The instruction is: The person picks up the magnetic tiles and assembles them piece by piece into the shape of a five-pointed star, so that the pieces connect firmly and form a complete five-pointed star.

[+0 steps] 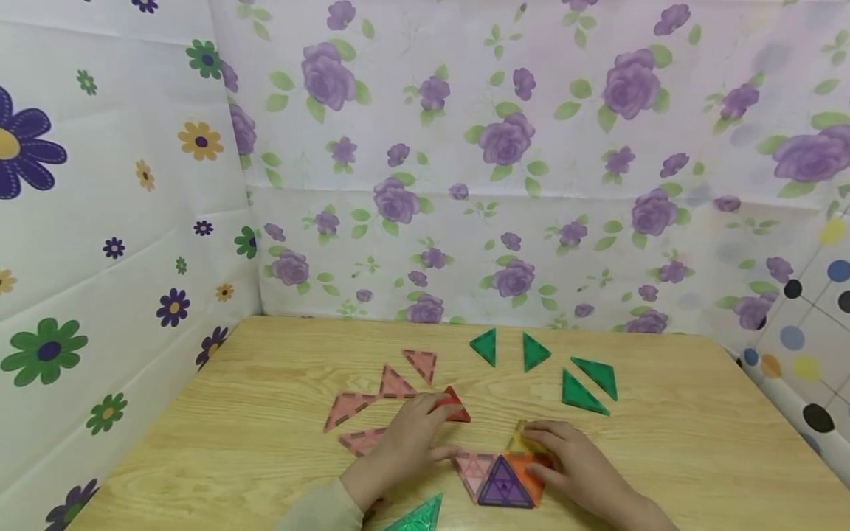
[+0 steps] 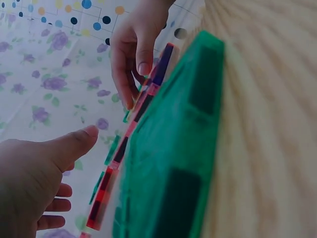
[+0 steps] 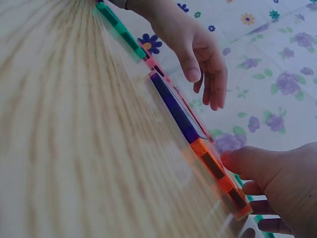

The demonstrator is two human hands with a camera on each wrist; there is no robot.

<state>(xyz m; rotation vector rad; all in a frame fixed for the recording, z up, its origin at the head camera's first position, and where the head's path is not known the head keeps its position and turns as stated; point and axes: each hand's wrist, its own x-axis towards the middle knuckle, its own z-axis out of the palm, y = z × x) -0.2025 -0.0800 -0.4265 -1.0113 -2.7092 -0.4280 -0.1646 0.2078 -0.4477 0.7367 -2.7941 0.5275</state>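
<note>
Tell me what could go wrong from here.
The right hand, at the yellow tile and orange tile, might nudge the adjoining purple tile out of line. The left hand, fingers over the red tile, could knock it askew. The nearest green tile, close to the left wrist, may get bumped if that arm draws back.

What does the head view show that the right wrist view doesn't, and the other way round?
Only head: the far edge of the wood-grain table, and white cloth with coloured dots. Only right wrist: the side face of the orange translucent triangular tile, with two dark strips. Both: the table, that orange tile, the purple translucent triangular tile, the left hand and the right hand.
</note>
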